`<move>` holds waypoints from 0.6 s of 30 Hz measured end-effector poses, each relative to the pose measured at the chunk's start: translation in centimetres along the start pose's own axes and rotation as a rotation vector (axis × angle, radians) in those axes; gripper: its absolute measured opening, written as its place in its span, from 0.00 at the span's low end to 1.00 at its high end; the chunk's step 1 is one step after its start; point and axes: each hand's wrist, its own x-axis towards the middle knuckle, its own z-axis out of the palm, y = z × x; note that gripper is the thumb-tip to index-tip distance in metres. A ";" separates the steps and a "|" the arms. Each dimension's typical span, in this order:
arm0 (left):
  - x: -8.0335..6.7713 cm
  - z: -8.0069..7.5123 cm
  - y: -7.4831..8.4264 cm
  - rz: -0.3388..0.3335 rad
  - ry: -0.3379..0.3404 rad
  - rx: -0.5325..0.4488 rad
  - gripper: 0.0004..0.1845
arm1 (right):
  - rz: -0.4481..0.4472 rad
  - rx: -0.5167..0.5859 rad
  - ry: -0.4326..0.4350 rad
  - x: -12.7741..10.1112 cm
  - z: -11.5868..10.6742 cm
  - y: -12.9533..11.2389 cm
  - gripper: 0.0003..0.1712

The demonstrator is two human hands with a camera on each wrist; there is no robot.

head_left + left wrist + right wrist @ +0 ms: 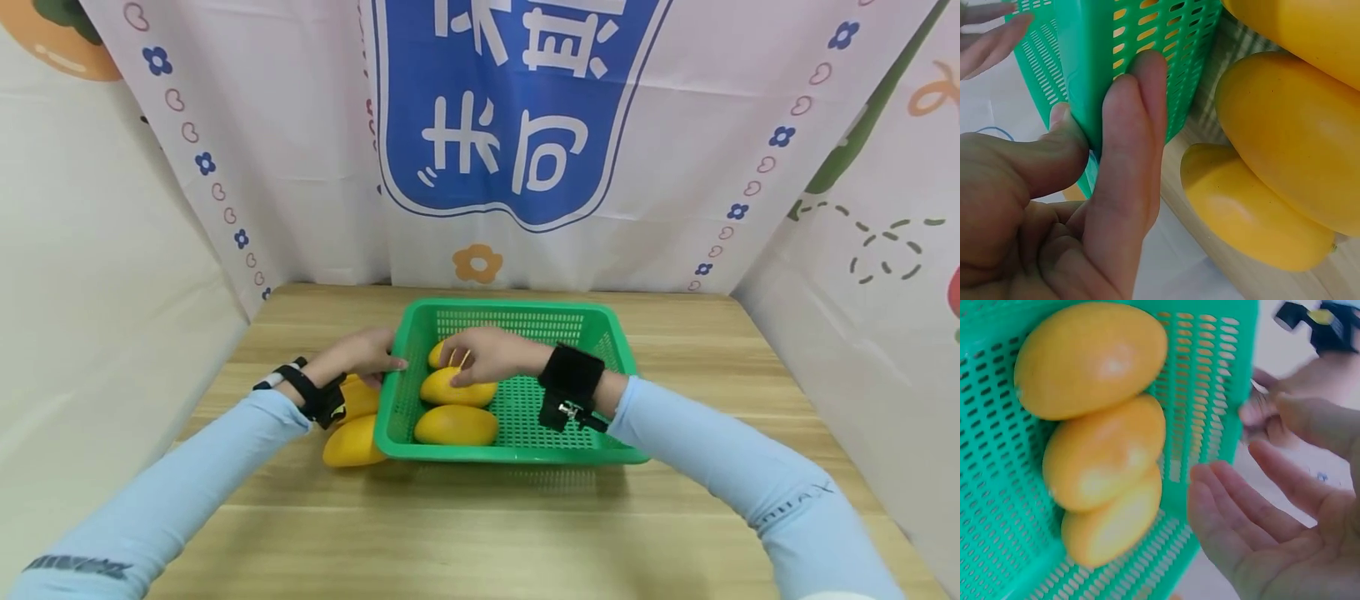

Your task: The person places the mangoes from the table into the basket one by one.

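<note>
A green plastic basket sits mid-table with three yellow mangoes along its left side: the front mango, the middle mango and the back mango. My left hand pinches the basket's left wall between thumb and fingers. More mangoes lie on the table outside that wall, close by my left hand. My right hand hovers over the mangoes in the basket. Its palm is open, its fingers relaxed, and it holds nothing.
The wooden table is closed in by printed cloth screens at the back and on both sides. The basket's right half holds no fruit.
</note>
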 end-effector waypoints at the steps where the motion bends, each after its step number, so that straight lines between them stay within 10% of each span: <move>1: -0.1 0.0 0.0 0.001 0.001 0.004 0.10 | 0.012 0.025 0.021 -0.4 -0.5 0.2 0.20; 18: -0.3 0.4 0.0 -0.004 0.022 -0.006 0.12 | 0.380 0.244 0.236 -9.2 -5.9 8.4 0.44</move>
